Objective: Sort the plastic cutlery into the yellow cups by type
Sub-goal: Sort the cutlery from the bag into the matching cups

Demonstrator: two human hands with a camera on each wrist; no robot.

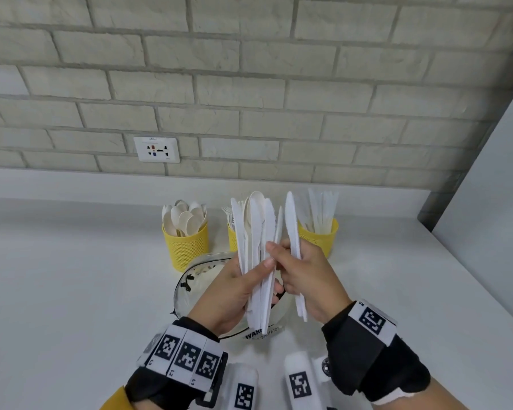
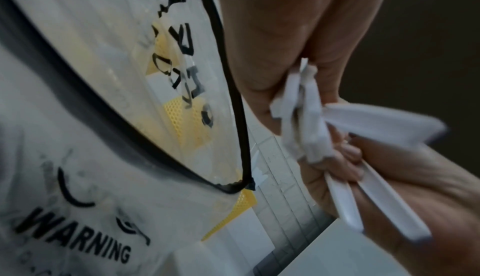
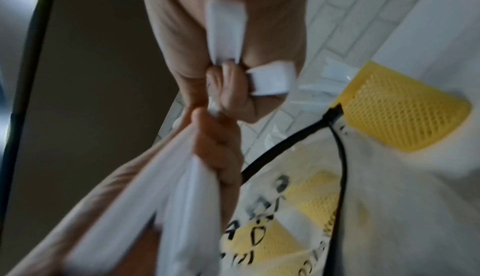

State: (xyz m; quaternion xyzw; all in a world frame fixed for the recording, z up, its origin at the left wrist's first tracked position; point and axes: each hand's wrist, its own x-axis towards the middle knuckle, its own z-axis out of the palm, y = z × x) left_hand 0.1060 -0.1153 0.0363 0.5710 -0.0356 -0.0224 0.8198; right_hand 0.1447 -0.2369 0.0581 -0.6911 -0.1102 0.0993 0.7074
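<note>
My left hand (image 1: 265, 276) grips an upright bundle of white plastic cutlery (image 1: 256, 232), mostly knives with a spoon among them. My right hand (image 1: 282, 257) holds white knives (image 1: 292, 229) against its palm, and its fingertips touch the bundle's right edge. Three yellow mesh cups stand behind: spoons in the left cup (image 1: 187, 244), forks in the middle cup (image 1: 232, 236), which is largely hidden by the bundle, and knives in the right cup (image 1: 323, 235). The left wrist view shows the bundle's handle ends (image 2: 303, 120), the right wrist view the knife handles (image 3: 226, 28).
A clear plastic bag (image 1: 194, 281) with black trim and a WARNING print lies on the white counter (image 1: 71, 276) under my hands. A brick wall with a socket (image 1: 156, 149) stands behind the cups. A white panel (image 1: 492, 173) closes off the right side.
</note>
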